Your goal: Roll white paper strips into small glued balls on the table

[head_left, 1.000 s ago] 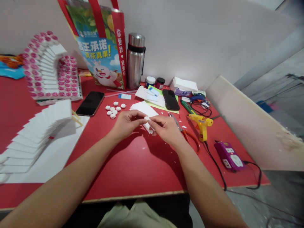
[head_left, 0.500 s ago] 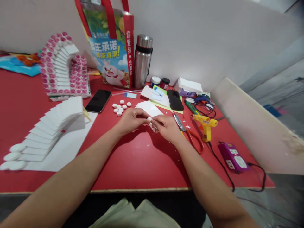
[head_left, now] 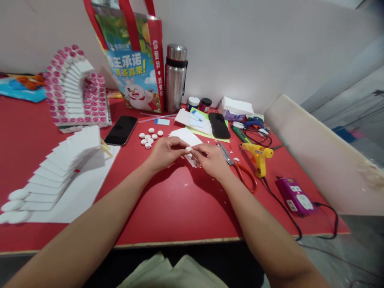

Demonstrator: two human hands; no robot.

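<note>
Between the fingertips of both hands is a small round white disc (head_left: 189,149). My left hand (head_left: 166,154) pinches it from the left, thumb and index finger closed on its edge. From the other side my right hand (head_left: 211,159) grips it the same way. Under the fingers shows a bit of crumpled white paper (head_left: 193,161), partly hidden by the right hand. Behind the hands lie white paper sheets (head_left: 186,136). A loose group of similar white discs (head_left: 149,137) rests on the red table, left of and beyond my left hand.
Red-handled scissors (head_left: 244,174), a yellow glue gun (head_left: 260,156) and a purple power socket (head_left: 295,196) lie on the right. At left stand a fanned white paper structure (head_left: 67,160) and a pink-and-white arch (head_left: 75,90). A phone (head_left: 122,130), steel flask (head_left: 176,80) and bag (head_left: 132,64) are farther back.
The camera view has turned slightly, so objects on the left sit a little farther left. Both hands keep their pinch on the disc, with barely any movement.
</note>
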